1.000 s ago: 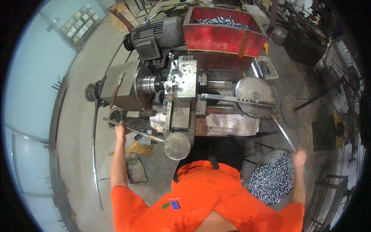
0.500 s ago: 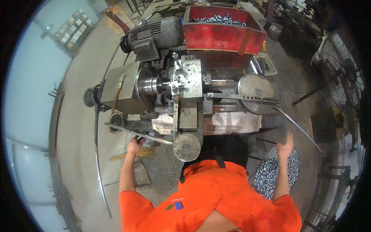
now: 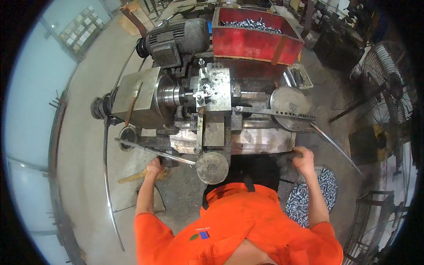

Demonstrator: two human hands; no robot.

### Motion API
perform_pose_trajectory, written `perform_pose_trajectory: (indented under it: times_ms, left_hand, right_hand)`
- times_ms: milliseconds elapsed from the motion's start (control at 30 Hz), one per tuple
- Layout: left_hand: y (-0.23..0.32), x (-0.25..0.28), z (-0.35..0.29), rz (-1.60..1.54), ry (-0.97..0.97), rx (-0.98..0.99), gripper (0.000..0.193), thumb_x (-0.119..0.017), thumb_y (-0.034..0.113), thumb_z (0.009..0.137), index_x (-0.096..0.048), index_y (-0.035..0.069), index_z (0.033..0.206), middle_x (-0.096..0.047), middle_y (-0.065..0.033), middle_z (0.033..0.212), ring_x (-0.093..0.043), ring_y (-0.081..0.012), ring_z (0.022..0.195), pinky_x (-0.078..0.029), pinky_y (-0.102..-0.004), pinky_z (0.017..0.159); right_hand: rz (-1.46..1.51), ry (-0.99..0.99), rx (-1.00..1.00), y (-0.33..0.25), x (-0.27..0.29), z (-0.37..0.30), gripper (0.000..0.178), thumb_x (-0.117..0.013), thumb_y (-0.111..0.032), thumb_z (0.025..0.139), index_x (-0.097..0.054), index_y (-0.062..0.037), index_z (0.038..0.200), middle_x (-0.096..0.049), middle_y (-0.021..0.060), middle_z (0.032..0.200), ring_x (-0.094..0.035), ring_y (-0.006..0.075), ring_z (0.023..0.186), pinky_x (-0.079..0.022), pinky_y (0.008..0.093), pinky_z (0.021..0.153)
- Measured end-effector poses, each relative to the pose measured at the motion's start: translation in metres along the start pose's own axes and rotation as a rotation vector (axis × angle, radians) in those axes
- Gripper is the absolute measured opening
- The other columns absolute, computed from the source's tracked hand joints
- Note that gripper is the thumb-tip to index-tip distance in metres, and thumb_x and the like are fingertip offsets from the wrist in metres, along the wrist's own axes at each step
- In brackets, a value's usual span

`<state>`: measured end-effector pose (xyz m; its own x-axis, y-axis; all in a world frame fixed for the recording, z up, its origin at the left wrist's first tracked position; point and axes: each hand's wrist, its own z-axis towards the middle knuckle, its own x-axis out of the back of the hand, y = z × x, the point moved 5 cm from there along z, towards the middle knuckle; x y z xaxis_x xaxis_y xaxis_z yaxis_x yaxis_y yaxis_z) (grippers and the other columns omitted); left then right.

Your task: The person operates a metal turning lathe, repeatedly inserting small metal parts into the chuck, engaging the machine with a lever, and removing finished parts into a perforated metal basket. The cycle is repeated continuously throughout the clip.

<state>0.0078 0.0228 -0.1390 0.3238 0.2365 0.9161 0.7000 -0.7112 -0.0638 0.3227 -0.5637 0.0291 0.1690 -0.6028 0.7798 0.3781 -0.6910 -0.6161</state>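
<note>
A lathe-like machine stands before me, its round steel chuck (image 3: 171,96) at left and a block-shaped tool post (image 3: 219,89) in the middle. Below its left side, my left hand (image 3: 154,167) is closed around a small dark part that I cannot make out. My right hand (image 3: 304,161) has its fingers curled at the right end of the shiny metal tray (image 3: 263,140) under the machine; what they grip is hidden. A long steel lever (image 3: 154,152) joins a round disc (image 3: 212,168) near my waist. Another lever (image 3: 338,143) slants from the larger disc (image 3: 289,104) at right.
A red bin (image 3: 254,44) of small metal parts stands behind the machine, beside an electric motor (image 3: 179,39). More shiny parts fill a round container (image 3: 327,187) below my right forearm. A fan (image 3: 384,84) stands at far right. A brush (image 3: 132,104) lies on the headstock.
My right hand has come left and inward, from above the container of parts to the tray's end, and its fingers have curled. The left hand stays at about the same spot.
</note>
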Motion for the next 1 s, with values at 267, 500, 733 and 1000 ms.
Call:
perform_pose_trajectory:
  times_ms: [267,500,733,1000]
  left_hand:
    - [-0.032,-0.012,-0.035,-0.464,-0.018,0.054,0.050,-0.062,0.043,0.077,-0.059,0.001,0.104,-0.065,-0.0217,0.090,-0.064,-0.0356,0.082,-0.050,-0.0415,0.073]
    - [-0.121,0.206,-0.155,-0.473,0.774,0.189,0.030,-0.056,0.028,0.085,-0.061,0.008,0.107,-0.065,-0.0144,0.079,-0.063,-0.0307,0.068,-0.048,-0.0405,0.064]
    - [-0.178,0.154,-0.202,-0.544,0.423,0.656,0.057,-0.038,0.053,0.090,-0.066,0.003,0.084,-0.064,-0.0181,0.073,-0.063,-0.0320,0.072,-0.047,-0.0416,0.067]
    - [-0.169,0.137,-0.198,-0.530,0.590,0.766,0.063,-0.039,0.057,0.087,-0.066,0.001,0.076,-0.064,-0.0215,0.079,-0.061,-0.0400,0.076,-0.046,-0.0464,0.069]
  right_hand:
    - [0.102,-0.011,0.629,-0.231,0.011,0.115,0.035,-0.061,-0.011,0.057,-0.066,-0.0039,0.091,-0.064,0.0136,0.094,-0.058,0.0322,0.092,-0.048,0.0387,0.081]
    - [-0.283,-0.277,0.954,-0.381,-0.130,0.165,0.025,-0.060,-0.019,0.053,-0.069,-0.0046,0.071,-0.065,0.0164,0.090,-0.057,0.0359,0.087,-0.047,0.0386,0.080]
    - [-0.380,-0.361,0.838,-0.391,-0.161,0.174,0.029,-0.061,-0.022,0.055,-0.069,-0.0023,0.075,-0.066,0.0187,0.082,-0.064,0.0339,0.082,-0.052,0.0392,0.075]
    - [-0.303,-0.414,0.815,-0.392,-0.167,0.175,0.028,-0.065,-0.018,0.052,-0.069,-0.0047,0.076,-0.067,0.0170,0.080,-0.066,0.0309,0.077,-0.053,0.0366,0.073]
